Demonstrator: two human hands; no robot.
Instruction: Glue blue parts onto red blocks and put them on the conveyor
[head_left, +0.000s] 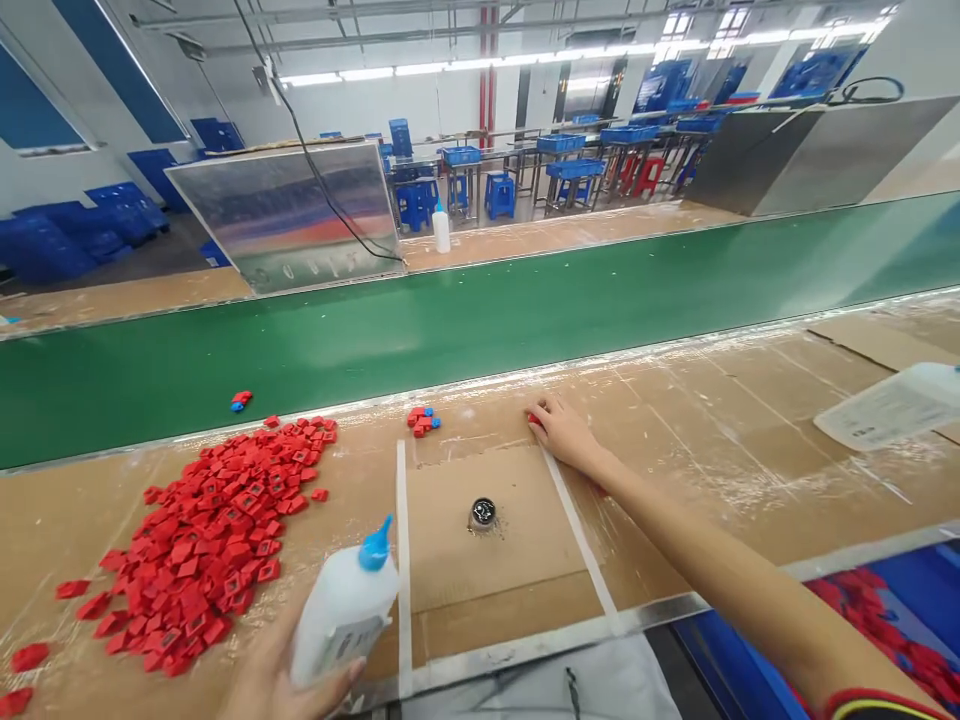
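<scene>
Head view: green conveyor belt (480, 340) ran behind a cardboard-covered workbench (705, 440). Loose heap of red plastic pieces (210, 530) lay on the bench, left of a taped cardboard square (480, 570) with a round metal part (483, 514) on it. Left hand (292, 680) closed around a tilted white squeeze bottle (345, 605) with blue nozzle (375, 545). Right hand (564, 435) lay at the square's far corner, fingertips (541, 408) on a small red piece (533, 420); grip unclear.

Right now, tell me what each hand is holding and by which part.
The left hand grips a white squeeze bottle around its lower body. The right hand has its fingertips on a red piece; whether it holds it cannot be told.
</scene>
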